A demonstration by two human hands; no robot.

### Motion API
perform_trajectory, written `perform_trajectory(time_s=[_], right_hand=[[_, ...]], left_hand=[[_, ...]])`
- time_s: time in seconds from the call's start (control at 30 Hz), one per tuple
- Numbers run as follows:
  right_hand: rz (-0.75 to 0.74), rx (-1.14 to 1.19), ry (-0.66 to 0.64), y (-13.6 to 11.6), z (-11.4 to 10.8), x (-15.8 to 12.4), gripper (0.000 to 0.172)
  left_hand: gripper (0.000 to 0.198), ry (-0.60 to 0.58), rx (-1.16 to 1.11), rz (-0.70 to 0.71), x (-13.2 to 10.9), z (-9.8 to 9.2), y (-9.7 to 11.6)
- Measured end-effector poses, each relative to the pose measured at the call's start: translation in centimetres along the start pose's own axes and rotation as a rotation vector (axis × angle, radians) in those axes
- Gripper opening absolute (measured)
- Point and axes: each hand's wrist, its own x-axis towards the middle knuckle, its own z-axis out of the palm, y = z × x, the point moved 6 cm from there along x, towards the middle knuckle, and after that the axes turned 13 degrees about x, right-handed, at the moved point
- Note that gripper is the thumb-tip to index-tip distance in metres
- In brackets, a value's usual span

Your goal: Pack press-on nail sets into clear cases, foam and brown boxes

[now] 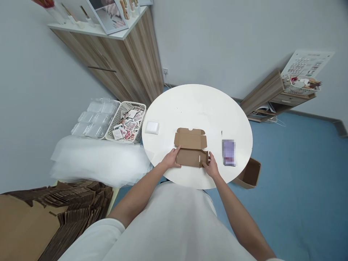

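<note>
In front of me on the round white table (201,105) lies a brown cardboard mailer box (189,157), partly folded, its lid spread away from me. My left hand (172,158) grips the box's left wall, fingers at the fold and thumb along the near edge. At the opposite end, my right hand (212,166) pinches the right side wall, which stands partly up, with the fingers outside it. A small white packet (152,127) rests on the table to the left. Right of the box is a purple item (228,152), blurred by pixelation.
Left of the table stand a white basket of printed cards (127,123), clear plastic cases (94,117) and translucent sheets (100,157). Flattened cardboard boxes (78,210) are stacked at lower left. An open carton (250,174) sits on the floor at right.
</note>
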Motion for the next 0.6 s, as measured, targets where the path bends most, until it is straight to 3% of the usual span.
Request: perform_trajectory(time_s=[0.23,0.47,0.6], right_hand=[[-0.041,0.032,-0.009,-1.0,0.3,-0.3,0.065],[-0.05,0.146,-0.074,-2.4,1.4,-1.2,0.063],[0.029,0.091,0.023,-1.9,1.3,-0.6,0.058]], left_hand=[[0.117,0.01,-0.012,-0.003,0.0,0.2,-0.2],[0.116,0.015,-0.017,-0.005,0.1,0.4,-0.2],[0.118,0.0,-0.014,-0.014,0.1,0.4,-0.1]])
